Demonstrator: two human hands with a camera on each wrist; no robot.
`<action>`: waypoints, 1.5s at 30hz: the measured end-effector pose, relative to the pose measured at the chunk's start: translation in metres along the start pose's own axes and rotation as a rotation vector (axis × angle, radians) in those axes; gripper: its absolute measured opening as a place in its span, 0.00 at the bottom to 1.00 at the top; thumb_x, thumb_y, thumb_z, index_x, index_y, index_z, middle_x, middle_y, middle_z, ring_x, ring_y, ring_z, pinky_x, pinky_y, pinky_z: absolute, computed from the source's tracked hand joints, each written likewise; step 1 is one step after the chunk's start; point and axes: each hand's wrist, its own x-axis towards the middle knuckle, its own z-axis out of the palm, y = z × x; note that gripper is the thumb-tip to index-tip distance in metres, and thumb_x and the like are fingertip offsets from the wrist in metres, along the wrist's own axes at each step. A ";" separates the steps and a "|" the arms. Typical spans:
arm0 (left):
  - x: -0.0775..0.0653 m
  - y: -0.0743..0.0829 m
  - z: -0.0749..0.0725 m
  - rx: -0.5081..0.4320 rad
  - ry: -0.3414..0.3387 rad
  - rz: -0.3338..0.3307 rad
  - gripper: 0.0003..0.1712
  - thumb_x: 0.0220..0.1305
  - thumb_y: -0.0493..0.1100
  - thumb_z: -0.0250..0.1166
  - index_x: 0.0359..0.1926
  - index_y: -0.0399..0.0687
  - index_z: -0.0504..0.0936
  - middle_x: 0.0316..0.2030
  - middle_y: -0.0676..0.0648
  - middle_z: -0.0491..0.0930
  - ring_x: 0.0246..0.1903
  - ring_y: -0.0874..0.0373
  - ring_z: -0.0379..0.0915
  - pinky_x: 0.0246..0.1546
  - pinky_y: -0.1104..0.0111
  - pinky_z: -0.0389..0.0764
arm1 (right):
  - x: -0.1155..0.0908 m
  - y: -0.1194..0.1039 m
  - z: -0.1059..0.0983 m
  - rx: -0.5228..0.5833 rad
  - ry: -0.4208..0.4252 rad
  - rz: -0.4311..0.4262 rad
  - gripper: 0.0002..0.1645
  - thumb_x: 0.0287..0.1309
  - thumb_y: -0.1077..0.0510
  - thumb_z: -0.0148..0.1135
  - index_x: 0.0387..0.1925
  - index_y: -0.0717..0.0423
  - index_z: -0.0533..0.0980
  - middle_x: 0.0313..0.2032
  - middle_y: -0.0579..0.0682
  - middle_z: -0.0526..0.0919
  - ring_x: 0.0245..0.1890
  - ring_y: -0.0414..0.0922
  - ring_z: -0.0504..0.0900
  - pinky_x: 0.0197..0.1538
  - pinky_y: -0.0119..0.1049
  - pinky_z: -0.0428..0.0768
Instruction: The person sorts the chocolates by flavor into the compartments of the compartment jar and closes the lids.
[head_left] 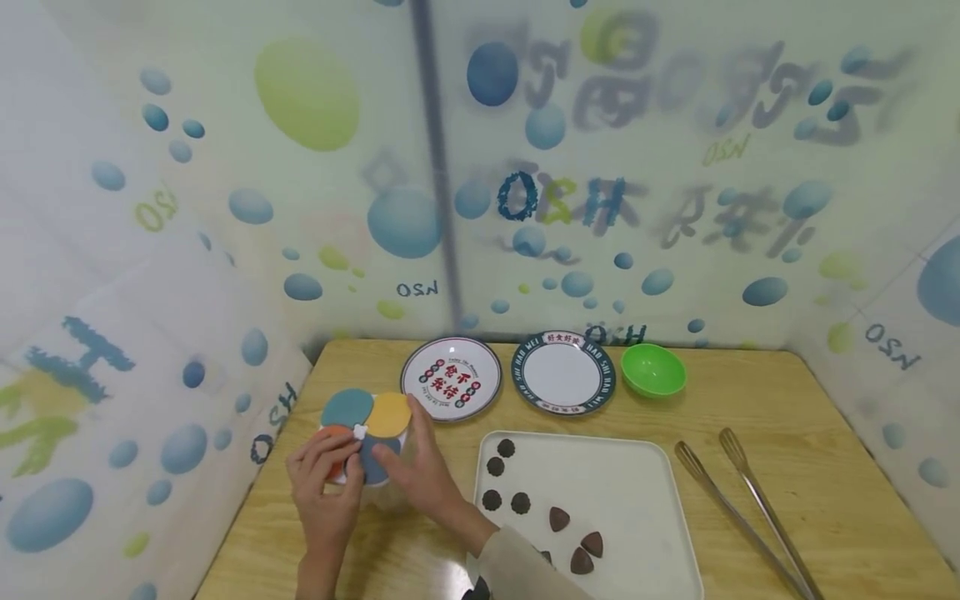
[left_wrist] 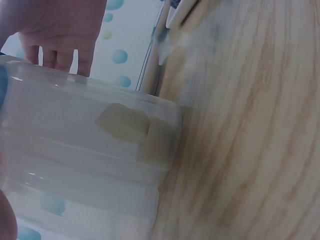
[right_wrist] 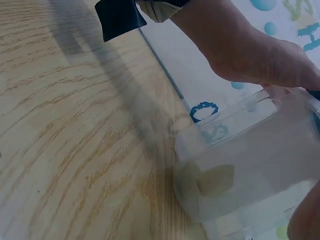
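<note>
A clear plastic storage container (left_wrist: 75, 145) stands on the left of the table, with pale tan pieces (left_wrist: 124, 123) near its bottom. In the head view its round top has a teal lid (head_left: 347, 408), a yellow lid (head_left: 390, 413), an orange lid (head_left: 330, 435) and a blue lid (head_left: 372, 468) around a small white centre knob (head_left: 360, 432). My left hand (head_left: 324, 483) holds the container at the orange lid, fingers bent over it and partly hiding it. Gripping the opposite side is my right hand (head_left: 427, 471), its thumb on the blue lid.
A white tray (head_left: 637, 500) with several dark round and triangular pieces lies right of the hands. Behind stand a plate with red characters (head_left: 452, 400), a dark-rimmed plate (head_left: 562, 375) and a green bowl (head_left: 654, 371). Metal tongs (head_left: 757, 492) lie at right.
</note>
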 end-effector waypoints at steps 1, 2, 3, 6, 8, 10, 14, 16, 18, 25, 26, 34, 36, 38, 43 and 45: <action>0.000 0.001 0.000 0.000 -0.003 -0.005 0.09 0.47 0.21 0.64 0.30 0.30 0.85 0.38 0.31 0.83 0.53 0.51 0.66 0.61 0.72 0.58 | 0.001 0.000 -0.001 -0.020 -0.004 -0.004 0.50 0.63 0.41 0.60 0.78 0.35 0.45 0.77 0.43 0.51 0.76 0.46 0.53 0.75 0.57 0.53; 0.000 0.002 0.000 -0.005 -0.006 -0.008 0.09 0.47 0.20 0.64 0.30 0.30 0.85 0.38 0.30 0.83 0.53 0.51 0.66 0.61 0.72 0.58 | 0.002 -0.002 -0.002 -0.050 -0.005 0.000 0.49 0.63 0.41 0.61 0.78 0.37 0.46 0.76 0.44 0.52 0.75 0.46 0.56 0.74 0.56 0.55; 0.000 0.002 0.000 -0.009 -0.008 -0.008 0.09 0.47 0.20 0.64 0.30 0.30 0.85 0.38 0.30 0.82 0.53 0.51 0.66 0.61 0.72 0.58 | 0.004 -0.004 -0.004 -0.094 -0.005 0.004 0.49 0.63 0.40 0.61 0.77 0.39 0.48 0.75 0.44 0.55 0.74 0.44 0.58 0.74 0.54 0.57; 0.002 0.006 0.000 -0.026 0.004 0.002 0.08 0.47 0.20 0.63 0.30 0.28 0.85 0.37 0.29 0.82 0.53 0.50 0.67 0.61 0.71 0.59 | 0.019 -0.011 -0.011 -0.246 -0.023 -0.018 0.44 0.64 0.38 0.59 0.75 0.47 0.56 0.68 0.49 0.65 0.65 0.43 0.68 0.68 0.47 0.68; 0.004 0.008 -0.001 -0.035 0.016 0.008 0.08 0.47 0.20 0.63 0.29 0.27 0.84 0.37 0.28 0.81 0.53 0.49 0.67 0.60 0.71 0.60 | 0.031 -0.016 -0.015 -0.339 -0.054 -0.034 0.39 0.66 0.36 0.55 0.71 0.50 0.62 0.63 0.50 0.70 0.58 0.41 0.72 0.62 0.41 0.73; 0.005 0.010 -0.001 -0.039 0.026 0.010 0.07 0.46 0.20 0.62 0.29 0.27 0.84 0.37 0.28 0.81 0.53 0.50 0.68 0.60 0.71 0.60 | 0.042 -0.016 -0.017 -0.331 -0.107 -0.058 0.35 0.70 0.38 0.51 0.69 0.53 0.64 0.59 0.51 0.74 0.54 0.41 0.74 0.57 0.37 0.75; 0.005 0.009 0.000 -0.035 0.020 0.006 0.08 0.47 0.20 0.62 0.29 0.27 0.84 0.37 0.29 0.81 0.53 0.54 0.67 0.59 0.73 0.60 | 0.051 -0.011 -0.018 -0.158 -0.195 -0.013 0.27 0.74 0.44 0.46 0.68 0.50 0.63 0.61 0.51 0.74 0.56 0.40 0.75 0.59 0.35 0.74; 0.003 0.003 0.001 -0.026 0.013 -0.002 0.08 0.48 0.20 0.62 0.30 0.27 0.84 0.39 0.29 0.81 0.54 0.52 0.66 0.60 0.73 0.60 | 0.051 -0.008 -0.017 -0.077 -0.198 0.015 0.26 0.74 0.45 0.46 0.68 0.47 0.62 0.62 0.51 0.72 0.59 0.41 0.74 0.62 0.36 0.73; -0.001 -0.004 0.002 0.003 0.004 -0.034 0.10 0.49 0.21 0.61 0.33 0.29 0.85 0.45 0.30 0.80 0.56 0.51 0.64 0.60 0.73 0.58 | 0.051 -0.008 -0.016 -0.041 -0.186 0.030 0.26 0.74 0.43 0.46 0.68 0.44 0.61 0.64 0.50 0.71 0.62 0.40 0.73 0.64 0.37 0.71; -0.010 -0.026 0.002 0.003 -0.083 -0.259 0.12 0.65 0.29 0.54 0.48 0.35 0.79 0.68 0.38 0.57 0.69 0.56 0.50 0.64 0.76 0.54 | 0.045 -0.008 -0.015 -0.079 -0.128 0.031 0.28 0.74 0.41 0.44 0.69 0.44 0.59 0.63 0.50 0.71 0.61 0.42 0.73 0.64 0.40 0.72; -0.010 -0.028 0.001 -0.012 -0.094 -0.271 0.13 0.67 0.31 0.53 0.49 0.35 0.78 0.68 0.38 0.56 0.69 0.56 0.50 0.64 0.75 0.54 | 0.043 -0.007 -0.015 -0.093 -0.124 0.039 0.29 0.74 0.40 0.44 0.70 0.43 0.58 0.64 0.50 0.71 0.62 0.42 0.73 0.65 0.41 0.72; -0.001 -0.043 -0.006 -0.166 -0.183 -0.346 0.22 0.74 0.37 0.44 0.65 0.38 0.68 0.66 0.41 0.63 0.67 0.59 0.54 0.65 0.76 0.54 | 0.021 -0.006 -0.016 -0.133 -0.096 0.023 0.33 0.75 0.40 0.42 0.74 0.45 0.54 0.70 0.50 0.64 0.70 0.44 0.66 0.73 0.47 0.62; 0.000 -0.045 -0.005 -0.201 -0.216 -0.450 0.24 0.76 0.41 0.41 0.69 0.43 0.64 0.67 0.49 0.63 0.65 0.63 0.56 0.63 0.79 0.56 | 0.016 -0.006 -0.017 -0.158 -0.074 0.012 0.34 0.75 0.40 0.41 0.75 0.44 0.53 0.72 0.49 0.62 0.72 0.45 0.63 0.74 0.48 0.60; 0.002 -0.047 -0.003 -0.233 -0.239 -0.565 0.26 0.78 0.46 0.38 0.72 0.48 0.60 0.68 0.54 0.60 0.65 0.65 0.56 0.63 0.79 0.56 | 0.011 -0.005 -0.016 -0.177 -0.038 0.013 0.34 0.74 0.40 0.41 0.76 0.42 0.53 0.74 0.47 0.60 0.74 0.44 0.60 0.75 0.49 0.59; 0.010 -0.049 0.003 -0.362 -0.221 -0.749 0.29 0.76 0.52 0.37 0.75 0.59 0.52 0.70 0.56 0.55 0.67 0.62 0.52 0.65 0.73 0.54 | -0.003 -0.006 -0.009 -0.187 0.055 0.012 0.35 0.74 0.40 0.42 0.77 0.43 0.52 0.75 0.46 0.59 0.74 0.44 0.59 0.75 0.50 0.58; 0.013 -0.050 0.006 -0.428 -0.205 -0.786 0.30 0.75 0.52 0.38 0.75 0.61 0.52 0.69 0.56 0.57 0.66 0.62 0.54 0.63 0.73 0.56 | -0.010 -0.007 -0.005 -0.187 0.089 0.013 0.36 0.74 0.39 0.43 0.76 0.44 0.52 0.73 0.45 0.60 0.74 0.43 0.60 0.75 0.49 0.58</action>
